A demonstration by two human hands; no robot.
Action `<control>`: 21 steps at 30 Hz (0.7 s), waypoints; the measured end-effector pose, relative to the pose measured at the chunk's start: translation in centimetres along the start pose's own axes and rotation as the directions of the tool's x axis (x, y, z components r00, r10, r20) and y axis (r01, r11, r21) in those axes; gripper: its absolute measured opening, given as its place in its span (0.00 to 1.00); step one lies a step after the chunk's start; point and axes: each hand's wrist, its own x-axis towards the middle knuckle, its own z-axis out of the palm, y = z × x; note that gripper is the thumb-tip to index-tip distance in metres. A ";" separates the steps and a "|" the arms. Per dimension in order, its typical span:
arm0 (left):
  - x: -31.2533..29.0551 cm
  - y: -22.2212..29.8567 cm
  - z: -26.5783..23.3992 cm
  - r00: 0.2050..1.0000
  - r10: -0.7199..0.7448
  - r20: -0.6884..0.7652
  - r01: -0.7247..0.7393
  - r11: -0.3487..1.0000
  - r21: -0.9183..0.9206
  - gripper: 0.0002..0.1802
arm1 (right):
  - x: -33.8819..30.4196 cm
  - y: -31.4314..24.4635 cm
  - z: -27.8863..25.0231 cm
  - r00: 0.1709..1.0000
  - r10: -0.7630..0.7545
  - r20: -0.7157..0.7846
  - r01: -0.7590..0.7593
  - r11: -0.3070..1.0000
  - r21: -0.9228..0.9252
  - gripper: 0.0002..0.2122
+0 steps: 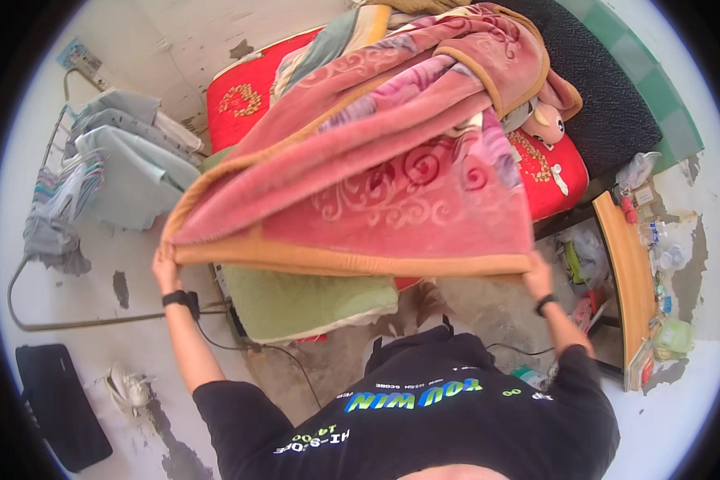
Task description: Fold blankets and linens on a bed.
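Observation:
A big pink blanket [392,160] with swirl and flower patterns and an orange-tan border hangs stretched in front of me. My left hand [166,268] grips its lower left corner. My right hand [536,276] grips the lower right corner. Both arms are raised, and each wrist wears a dark band. The blanket's far part still lies bunched on the bed with a red patterned cover [240,100]. A green cushion [312,300] shows under the blanket's lower edge.
A metal rack with hanging grey and striped clothes [112,160] stands at the left. A dark bag [60,404] and a white shoe [128,388] lie on the floor. A wooden shelf [628,280] with bottles and clutter is at the right. A cable runs across the floor.

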 end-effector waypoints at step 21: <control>-6.1 -27.0 -3.6 0.961 -0.151 -0.230 0.275 0.539 0.796 0.25 | -10.2 9.8 19.8 0.600 0.225 0.768 -0.307 0.951 -0.039 0.11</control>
